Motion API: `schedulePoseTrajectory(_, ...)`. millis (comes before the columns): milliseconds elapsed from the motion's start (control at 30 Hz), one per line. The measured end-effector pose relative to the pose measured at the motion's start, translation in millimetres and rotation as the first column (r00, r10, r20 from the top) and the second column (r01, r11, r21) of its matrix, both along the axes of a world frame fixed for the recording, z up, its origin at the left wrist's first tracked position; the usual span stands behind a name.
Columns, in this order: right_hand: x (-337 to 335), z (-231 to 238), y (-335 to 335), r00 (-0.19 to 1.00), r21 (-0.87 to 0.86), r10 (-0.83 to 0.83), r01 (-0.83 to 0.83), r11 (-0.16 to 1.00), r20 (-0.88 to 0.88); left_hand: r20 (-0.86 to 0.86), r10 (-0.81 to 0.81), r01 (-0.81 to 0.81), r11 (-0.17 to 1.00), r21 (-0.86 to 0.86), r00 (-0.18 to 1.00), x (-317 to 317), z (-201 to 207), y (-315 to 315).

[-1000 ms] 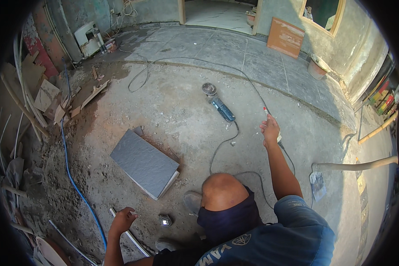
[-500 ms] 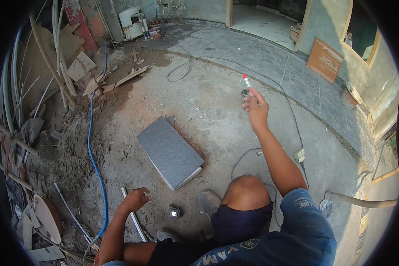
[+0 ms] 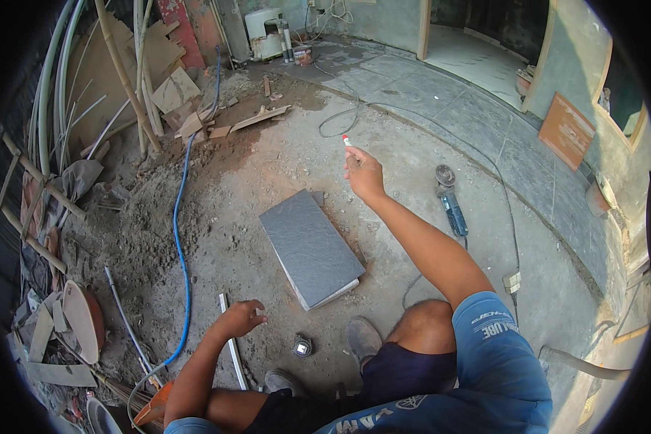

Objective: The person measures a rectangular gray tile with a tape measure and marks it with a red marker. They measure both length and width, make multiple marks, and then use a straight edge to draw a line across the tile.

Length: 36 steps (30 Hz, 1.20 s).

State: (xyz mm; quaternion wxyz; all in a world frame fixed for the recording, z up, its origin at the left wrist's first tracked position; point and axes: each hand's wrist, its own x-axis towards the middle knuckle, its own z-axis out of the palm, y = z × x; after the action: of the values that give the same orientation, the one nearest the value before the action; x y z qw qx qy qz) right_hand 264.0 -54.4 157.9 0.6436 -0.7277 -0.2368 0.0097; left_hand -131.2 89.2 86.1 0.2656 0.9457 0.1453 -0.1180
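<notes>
Out in front, my right hand (image 3: 364,173) pinches a marker (image 3: 347,142) with a red end pointing up and away; most of its white body is inside my fingers. Below it on the ground lies a dark grey tile (image 3: 311,249) on top of paler-edged tiles. My left hand (image 3: 242,318) is over the near ground with its fingers loosely bent and apart, nothing in it. A straight metal bar (image 3: 233,354) runs beneath that hand. Between my left hand and my shoe is a small tape measure (image 3: 303,346).
An angle grinder (image 3: 452,210) lies right of my forearm, its cord running across the floor. A blue hose (image 3: 182,253) crosses the dirt on the left. Wood scraps (image 3: 257,118) lie farther back; a brown board (image 3: 567,130) leans by the right wall.
My right hand has moved left with the marker, and the angle grinder it covered now shows. The whole view has shifted, so the ground appears farther right. My left hand stays low and empty.
</notes>
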Motion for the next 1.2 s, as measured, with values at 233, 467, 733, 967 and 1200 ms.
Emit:
schedulePoseTrajectory(233,-7.4,30.6,45.9,0.937,0.016,0.067,-0.077,0.997,0.343,-0.004,0.000,0.000,1.000,-0.019,1.000,4.1,-0.7,2.0)
schedulePoseTrajectory(467,-24.7,41.9,74.6,0.974,-0.047,0.116,-0.109,0.993,0.194,-0.005,-0.008,0.008,1.000,-0.016,1.000,4.1,-2.5,4.5)
schedulePoseTrajectory(733,-59.4,72.8,87.5,0.939,-0.035,0.176,-0.174,0.984,0.297,-0.011,-0.023,0.022,1.000,-0.012,1.000,-1.8,-12.9,8.7)
schedulePoseTrajectory(967,-72.9,72.1,91.2,0.919,-0.126,0.235,-0.205,0.971,0.316,-0.030,-0.023,0.022,1.000,-0.016,0.999,1.9,-12.1,8.0)
schedulePoseTrajectory(1200,-74.4,55.7,91.1,0.930,-0.143,0.274,-0.245,0.959,0.244,-0.007,-0.043,0.043,0.999,-0.028,0.999,0.2,-18.6,10.5)
